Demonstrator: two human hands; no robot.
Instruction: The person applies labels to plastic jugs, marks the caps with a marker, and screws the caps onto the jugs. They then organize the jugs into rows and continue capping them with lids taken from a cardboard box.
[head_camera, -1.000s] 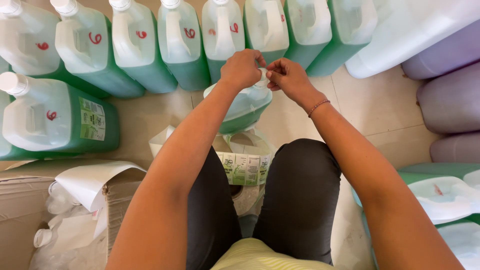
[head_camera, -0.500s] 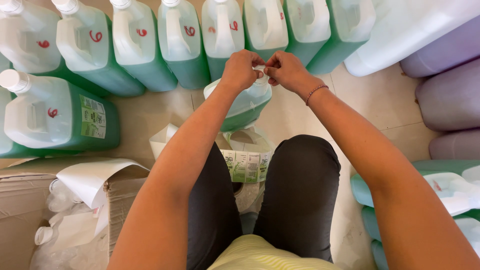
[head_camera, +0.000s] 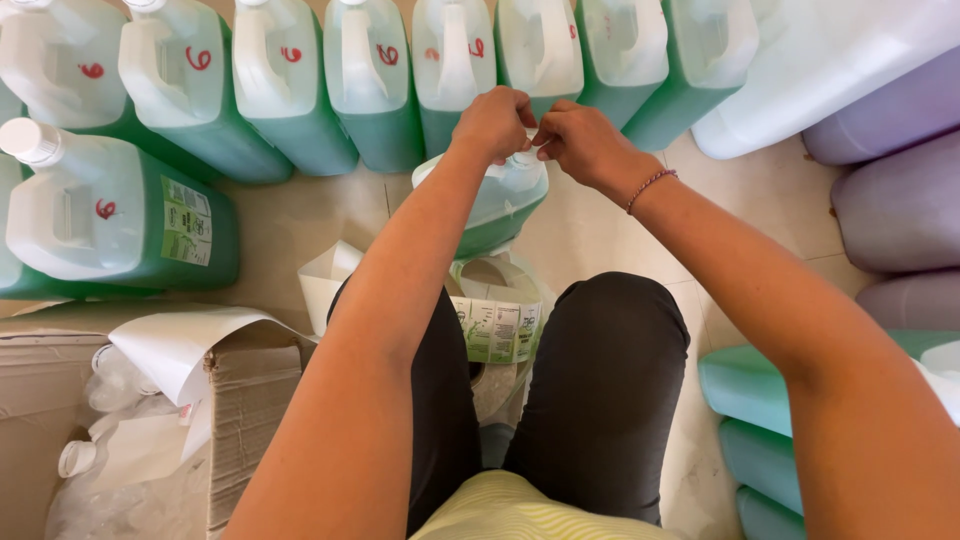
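A: What was seen in the head view at the hands?

B: The left hand (head_camera: 492, 122) and the right hand (head_camera: 582, 140) were brought together over the neck of a green jug (head_camera: 495, 200), which was stood on the tiled floor (head_camera: 290, 215) just ahead of the knees. The fingers of both hands were curled narrow and pinched around something small at the jug's top; what was pinched could not be told.

A: And what was placed around it?

B: A row of green jugs (head_camera: 370, 90) was lined along the far edge of the floor, another labelled jug (head_camera: 120, 210) was laid at the left edge. A roll of labels (head_camera: 497, 325) was kept between the knees. A cardboard box (head_camera: 245, 400) was seen at the near left corner, and purple containers (head_camera: 895, 190) at the right edge.
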